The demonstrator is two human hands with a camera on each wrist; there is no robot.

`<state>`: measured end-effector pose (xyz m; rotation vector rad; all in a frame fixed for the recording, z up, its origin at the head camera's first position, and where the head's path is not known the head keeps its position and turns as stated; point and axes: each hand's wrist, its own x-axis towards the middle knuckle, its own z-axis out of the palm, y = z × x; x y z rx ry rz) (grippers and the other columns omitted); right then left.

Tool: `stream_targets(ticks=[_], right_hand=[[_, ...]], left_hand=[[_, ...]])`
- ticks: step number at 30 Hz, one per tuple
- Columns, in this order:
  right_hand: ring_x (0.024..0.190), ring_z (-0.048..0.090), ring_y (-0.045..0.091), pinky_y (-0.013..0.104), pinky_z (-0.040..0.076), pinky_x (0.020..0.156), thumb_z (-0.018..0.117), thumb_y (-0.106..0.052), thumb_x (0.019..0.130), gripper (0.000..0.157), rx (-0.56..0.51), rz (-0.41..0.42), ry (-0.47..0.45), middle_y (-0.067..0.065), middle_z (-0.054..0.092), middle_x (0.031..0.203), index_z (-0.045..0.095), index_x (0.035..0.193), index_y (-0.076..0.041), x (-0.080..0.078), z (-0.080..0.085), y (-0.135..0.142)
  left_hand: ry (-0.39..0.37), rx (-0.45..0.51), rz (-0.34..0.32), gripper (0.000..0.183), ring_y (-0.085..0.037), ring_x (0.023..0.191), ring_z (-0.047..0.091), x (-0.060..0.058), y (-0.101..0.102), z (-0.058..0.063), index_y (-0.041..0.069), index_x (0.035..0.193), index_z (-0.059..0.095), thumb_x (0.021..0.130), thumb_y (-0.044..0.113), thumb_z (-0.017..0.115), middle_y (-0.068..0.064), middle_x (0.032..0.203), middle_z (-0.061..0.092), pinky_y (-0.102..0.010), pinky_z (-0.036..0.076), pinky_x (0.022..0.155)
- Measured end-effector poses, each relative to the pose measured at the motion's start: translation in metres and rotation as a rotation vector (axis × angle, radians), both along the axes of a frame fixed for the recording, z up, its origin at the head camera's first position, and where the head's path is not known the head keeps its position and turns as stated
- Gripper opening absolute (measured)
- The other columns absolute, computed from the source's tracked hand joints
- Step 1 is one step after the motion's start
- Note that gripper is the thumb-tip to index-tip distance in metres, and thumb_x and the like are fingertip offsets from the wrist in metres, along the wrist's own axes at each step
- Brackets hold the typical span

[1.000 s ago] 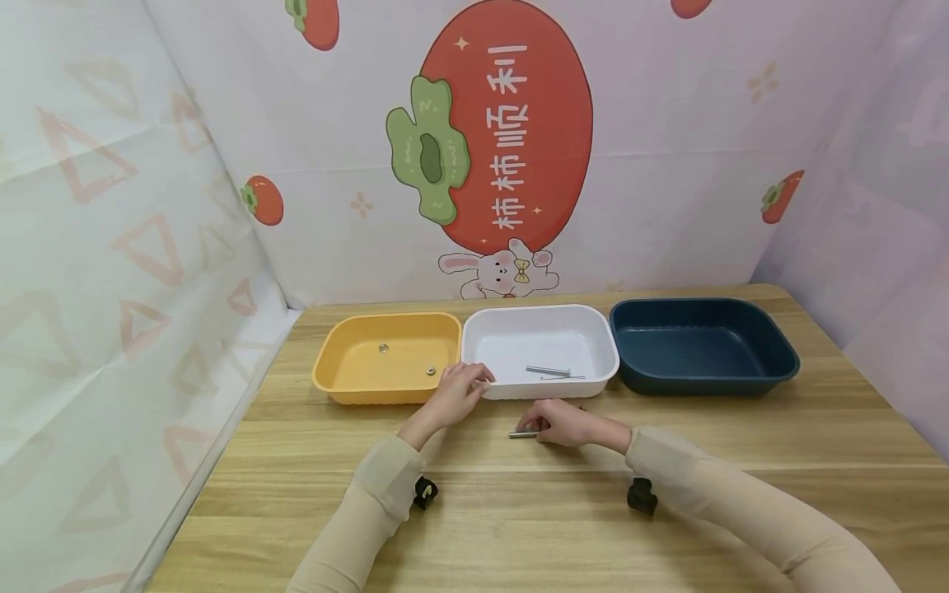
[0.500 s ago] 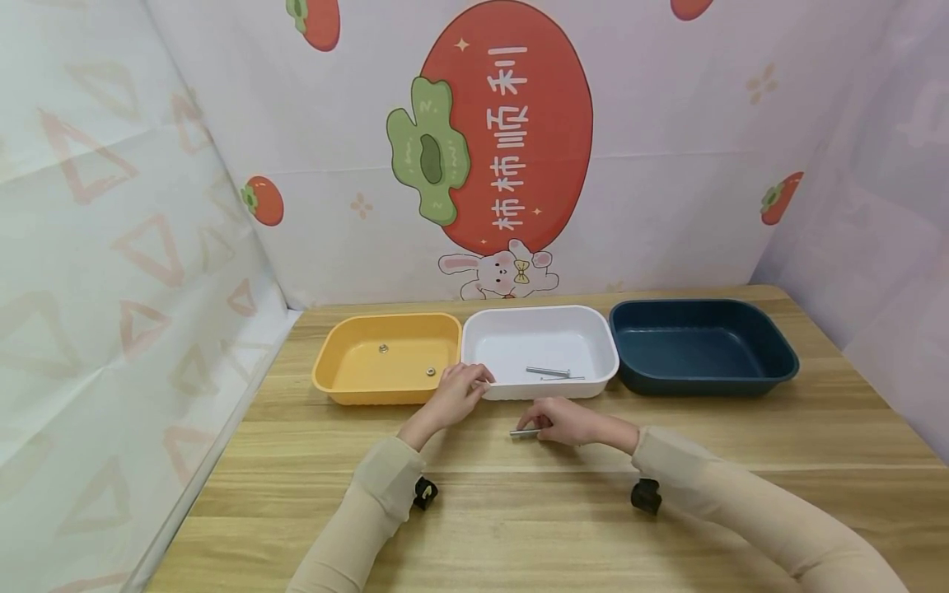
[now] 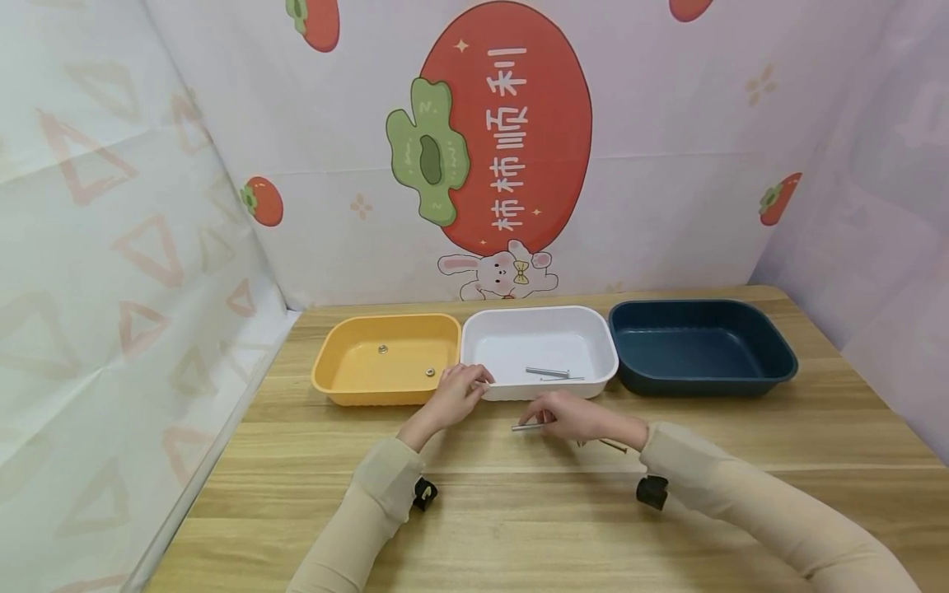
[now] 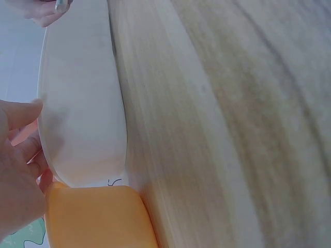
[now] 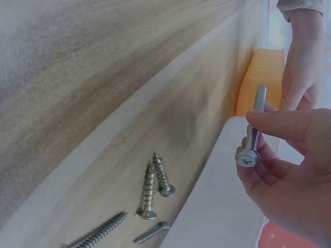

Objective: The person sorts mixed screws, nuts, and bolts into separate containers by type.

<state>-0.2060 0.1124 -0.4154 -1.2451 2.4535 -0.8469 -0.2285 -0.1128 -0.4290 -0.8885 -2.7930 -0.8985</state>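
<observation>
Pinched in the right hand (image 3: 574, 418), just in front of the white tray (image 3: 539, 315): a silver bolt (image 3: 525, 427), fingers (image 5: 289, 125) curled round its shank, socket head toward the wrist camera, threaded end pointing toward the yellow tray (image 3: 385, 323). Held slightly off the desk (image 3: 519, 527), near the white tray's front wall.

At the white tray's front left corner: the left hand (image 3: 458, 392), fingers curled over the rim, gripping it where it meets the yellow tray.

Inside the white tray, toward its front: another bolt (image 3: 547, 371) and a thin nail (image 3: 563, 379), side by side. To the white tray's left, touching it: the yellow tray, two small round metal pieces (image 3: 383, 349) on its floor, too small to name surely. To the white tray's right: a dark blue tray (image 3: 703, 342).

On the desk in front of the white tray, beside the right hand: loose wood screws (image 5: 155, 183), two short ones crossing at the tips, a longer one (image 5: 101, 231) and a small one (image 5: 151, 232) cut off at the frame's lower edge. From the head view, mostly hidden behind the right hand; only one brownish screw (image 3: 612, 445) shows past the wrist.

Behind the white tray: a backdrop with a large red persimmon (image 3: 511, 123) and a cartoon rabbit (image 3: 498, 272). Left wrist view: blurred, little beyond tray walls and wood grain.
</observation>
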Motion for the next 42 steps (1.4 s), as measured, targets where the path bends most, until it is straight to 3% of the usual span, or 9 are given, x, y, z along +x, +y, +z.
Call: stream_targets(ticks=[16, 42], right_hand=[[0.066, 0.044, 0.008, 0.021, 0.041, 0.059, 0.054, 0.011, 0.075, 0.029, -0.014, -0.032, 0.027, 0.009, 0.056, 0.080, 0.064, 0.100, 0.000, -0.003, 0.023, 0.008], [0.066, 0.046, 0.009, 0.022, 0.042, 0.060, 0.057, 0.007, 0.079, 0.026, -0.021, -0.134, 0.082, 0.002, 0.053, 0.076, 0.064, 0.102, -0.002, -0.026, 0.039, 0.017]], left_hand=[[0.006, 0.013, 0.002, 0.008, -0.021, 0.086, 0.049, 0.001, 0.000, 0.000, 0.006, 0.092, 0.059, 0.085, 0.006, 0.055, -0.006, 0.091, 0.063, -0.045, 0.027, 0.091], [-0.003, 0.006, 0.000, 0.008, -0.021, 0.087, 0.050, -0.002, 0.001, -0.002, 0.006, 0.092, 0.059, 0.085, 0.007, 0.055, -0.005, 0.090, 0.062, -0.044, 0.026, 0.091]])
